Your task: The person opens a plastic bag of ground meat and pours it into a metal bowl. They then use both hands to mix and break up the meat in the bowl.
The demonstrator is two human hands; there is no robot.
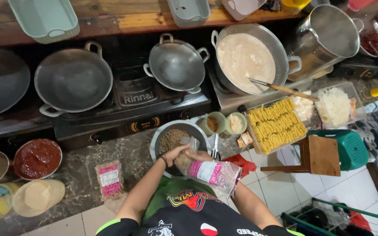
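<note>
Both hands, left hand [174, 154] and right hand [196, 156], seemingly pinch a clear packet [213, 173] over the metal bowl [162, 131], stove at 12 o'clock.

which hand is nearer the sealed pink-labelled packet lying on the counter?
Left. The left hand is over the metal bowl, on the side toward the sealed packet. The right hand, holding the opened packet, is farther off.

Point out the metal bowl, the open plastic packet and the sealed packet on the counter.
metal bowl [162, 131]: head view, left rim.
open plastic packet [213, 172]: head view, pink-and-white label.
sealed packet [109, 178]: head view, white middle band.
</note>
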